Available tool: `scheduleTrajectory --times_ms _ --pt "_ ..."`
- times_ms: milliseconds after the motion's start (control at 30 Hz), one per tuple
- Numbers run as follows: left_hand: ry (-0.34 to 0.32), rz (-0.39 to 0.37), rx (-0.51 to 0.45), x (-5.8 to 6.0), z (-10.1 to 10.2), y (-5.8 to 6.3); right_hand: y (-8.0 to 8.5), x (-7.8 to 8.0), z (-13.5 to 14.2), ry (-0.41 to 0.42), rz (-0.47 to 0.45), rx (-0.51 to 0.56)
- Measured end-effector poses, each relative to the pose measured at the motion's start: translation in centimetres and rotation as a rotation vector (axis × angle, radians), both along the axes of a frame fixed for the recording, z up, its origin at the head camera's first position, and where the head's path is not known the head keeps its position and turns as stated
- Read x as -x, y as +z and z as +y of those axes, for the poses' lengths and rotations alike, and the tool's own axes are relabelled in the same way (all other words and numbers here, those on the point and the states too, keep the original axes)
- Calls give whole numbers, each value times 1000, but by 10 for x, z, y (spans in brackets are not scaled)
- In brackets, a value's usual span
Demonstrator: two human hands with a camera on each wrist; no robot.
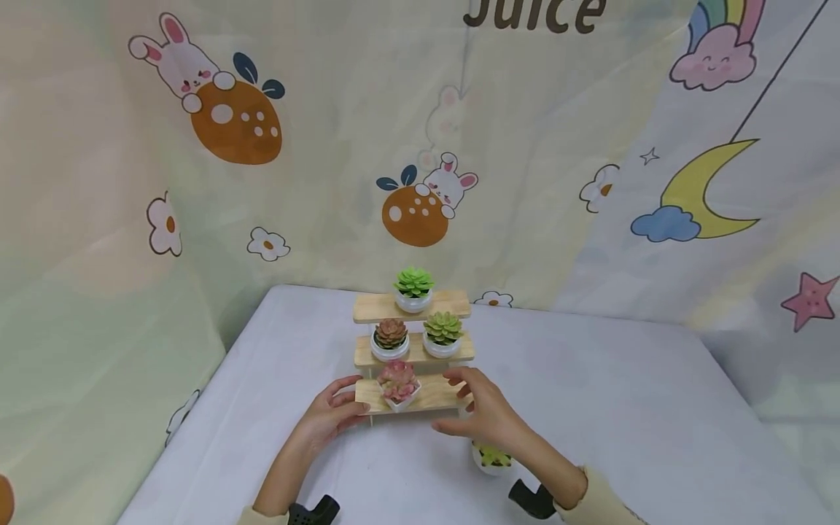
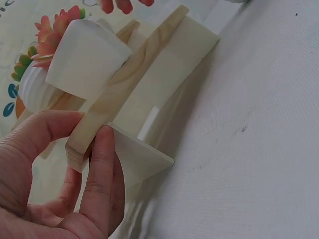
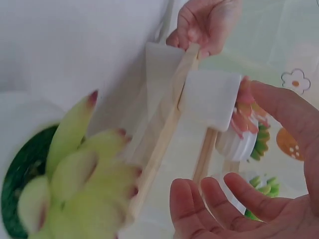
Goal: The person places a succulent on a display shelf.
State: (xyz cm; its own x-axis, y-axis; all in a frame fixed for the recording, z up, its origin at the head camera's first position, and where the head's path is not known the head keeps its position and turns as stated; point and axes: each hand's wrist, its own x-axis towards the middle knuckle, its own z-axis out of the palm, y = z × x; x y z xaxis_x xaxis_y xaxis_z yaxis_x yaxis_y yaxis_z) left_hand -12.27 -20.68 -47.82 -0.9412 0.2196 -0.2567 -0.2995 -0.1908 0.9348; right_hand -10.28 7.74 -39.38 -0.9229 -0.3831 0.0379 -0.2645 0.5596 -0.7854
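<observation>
A three-tier wooden plant stand (image 1: 440, 394) stands in the middle of the table, its boards on pale side supports. My left hand (image 1: 332, 414) pinches the left end of the lowest board, thumb on top and fingers beneath, as the left wrist view shows. On that board sits a pink artificial succulent (image 1: 397, 380) in a white square pot (image 2: 87, 59). Beside the board's right end, my right hand (image 1: 488, 410) is held with fingers spread and loosely bent, nothing between them. Below it, a yellow-green succulent (image 3: 84, 184) in a round white pot stands on the table, partly hidden by the hand.
The middle board carries a brown succulent (image 1: 391, 334) and a green one (image 1: 442, 329); a bright green succulent (image 1: 413, 283) tops the stand. A white cloth (image 1: 623, 408) covers the table. Behind hangs a printed curtain (image 1: 328, 146).
</observation>
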Motion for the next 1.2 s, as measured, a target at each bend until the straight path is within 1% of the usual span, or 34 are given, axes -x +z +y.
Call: scheduleTrajectory --times_ms 100,267,367,533,667,800,900,1033,1200 --pt "0 -9 11 -3 -2 -2 -2 -3 10 -17 7 7" --pt "-1 -4 4 -1 0 -2 -3 -7 26 -87 24 -4" --pt "9 -9 0 0 1 -1 -6 -9 34 -124 0 -15" --pt "21 -20 5 0 1 -1 -17 -14 45 -170 -42 -12" --pt "15 -24 13 0 0 -1 -25 -21 53 -216 -66 10" --pt "9 -32 19 1 0 0 -31 -28 61 -245 -110 35" --pt "13 -27 27 2 0 2 -38 -32 67 -238 -134 25" --pt "16 -23 33 2 0 2 -50 -35 76 -189 -155 11" --pt "24 -35 31 1 1 1 -61 -36 82 -164 -223 118"
